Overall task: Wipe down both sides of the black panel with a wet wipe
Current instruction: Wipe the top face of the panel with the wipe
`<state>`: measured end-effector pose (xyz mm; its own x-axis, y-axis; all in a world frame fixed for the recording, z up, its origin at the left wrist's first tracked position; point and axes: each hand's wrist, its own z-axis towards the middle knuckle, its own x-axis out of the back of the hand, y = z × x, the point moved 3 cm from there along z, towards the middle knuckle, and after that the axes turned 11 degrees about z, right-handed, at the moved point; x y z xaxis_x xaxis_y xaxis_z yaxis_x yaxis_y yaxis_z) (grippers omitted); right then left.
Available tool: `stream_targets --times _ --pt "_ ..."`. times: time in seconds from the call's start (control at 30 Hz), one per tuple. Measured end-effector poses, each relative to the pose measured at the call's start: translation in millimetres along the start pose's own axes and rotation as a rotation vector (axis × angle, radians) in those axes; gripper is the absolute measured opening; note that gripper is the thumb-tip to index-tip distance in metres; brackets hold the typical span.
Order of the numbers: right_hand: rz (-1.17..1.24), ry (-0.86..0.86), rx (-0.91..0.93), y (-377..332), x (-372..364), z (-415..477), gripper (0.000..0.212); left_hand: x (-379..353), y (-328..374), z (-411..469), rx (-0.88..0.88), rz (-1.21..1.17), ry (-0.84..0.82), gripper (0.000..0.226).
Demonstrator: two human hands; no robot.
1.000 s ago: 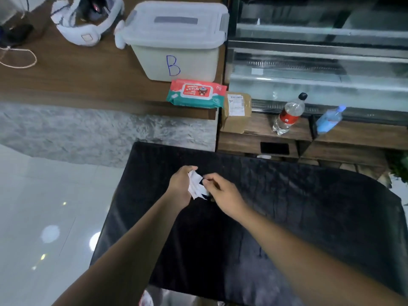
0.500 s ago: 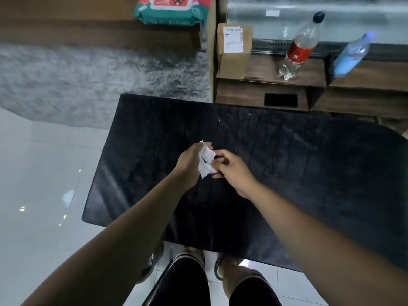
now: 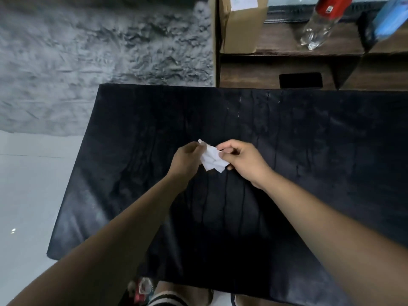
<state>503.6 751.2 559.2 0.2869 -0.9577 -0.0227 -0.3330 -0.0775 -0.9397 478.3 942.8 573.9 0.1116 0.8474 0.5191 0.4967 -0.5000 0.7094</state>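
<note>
A pale tiled floor (image 3: 26,184) and a mottled grey surface (image 3: 99,62) lie behind the work. Across them spreads the black panel (image 3: 309,140), lying broad and roughly flat in front of the person and filling most of the head view.

Above its middle, clear of the surface, is the wet wipe (image 3: 212,160), a small crumpled white square held between both hands. The left hand (image 3: 185,161) pinches its upper left corner, fingers curled in against the thumb. The right hand (image 3: 245,162) pinches the right edge, thumb and forefinger closed on the cloth and the other fingers folded beneath it. Neither hand touches the panel.

The wipe looks to be in the middle of being opened out or refolded, so no wiping stroke is under way. The upper face shows faint vertical streaks and dull patches. Whether these are damp trails or dirt cannot be told. The underside is hidden, so that face probably remains to be done, with a turn of the panel before it.

Beyond the far edge stands a wooden shelf (image 3: 276,67) with a cardboard box (image 3: 240,25) and a clear bottle (image 3: 318,25) on it.
</note>
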Motion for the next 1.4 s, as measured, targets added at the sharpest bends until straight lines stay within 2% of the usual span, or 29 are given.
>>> stream_targets --times 0.23,0.37,0.6,0.93,1.1,1.4 --pt "-0.297 0.05 0.27 21.4 -0.6 22.3 0.023 -0.3 -24.3 28.2 -0.263 0.127 0.144 0.013" --pt "-0.4 0.023 0.377 12.0 -0.5 23.3 0.023 2.3 -26.8 29.1 -0.342 0.151 0.189 0.012" --pt "-0.472 0.056 0.455 20.6 -1.6 15.6 0.023 -6.5 -42.5 26.1 -0.447 0.134 0.241 0.013" --pt "-0.509 0.081 0.518 36.8 -31.0 -56.1 0.024 -2.7 -77.6 -39.0 -0.539 0.132 0.254 0.013" --pt "-0.515 0.066 0.473 47.5 -59.6 -90.8 0.027 9.2 -102.8 -71.6 -0.521 0.141 0.216 0.013" --pt "-0.517 0.066 0.556 40.0 -97.7 -25.1 0.03 49.0 -117.6 -21.7 -0.488 0.152 0.291 0.015"
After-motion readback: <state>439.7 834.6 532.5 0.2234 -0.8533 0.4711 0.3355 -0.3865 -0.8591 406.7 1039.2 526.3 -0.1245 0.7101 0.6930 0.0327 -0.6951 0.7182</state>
